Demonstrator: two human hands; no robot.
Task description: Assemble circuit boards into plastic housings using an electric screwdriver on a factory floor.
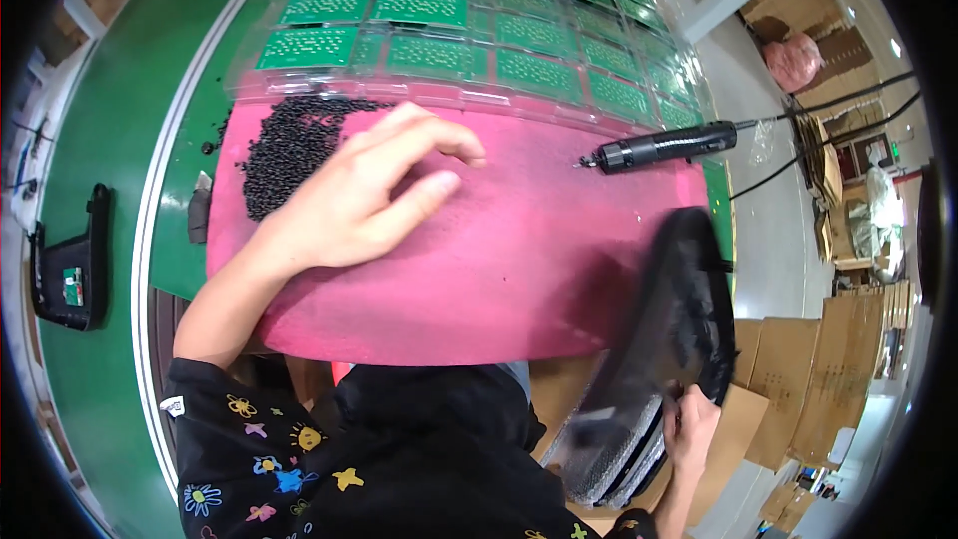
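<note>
My left hand (374,185) hovers over the pink mat (479,289), thumb and fingers apart and loosely bent, with nothing in them. Beside it lies a heap of small black screws (289,155), partly covered by the hand and wrist. At the lower right, my right hand (694,424) is closed on the near end of a long black plastic housing (679,289). The housing is tilted above the mat's right edge and smeared by motion. A black electric screwdriver (669,147) lies at the mat's far right, its bit pointing left.
Clear plastic trays of green circuit boards (419,10) stand along the far side. Another black housing (72,260) with a small board rests on the green surface at left. Below my right hand, a cardboard box (559,394) contains bubble-wrapped black parts. Cables run right from the screwdriver.
</note>
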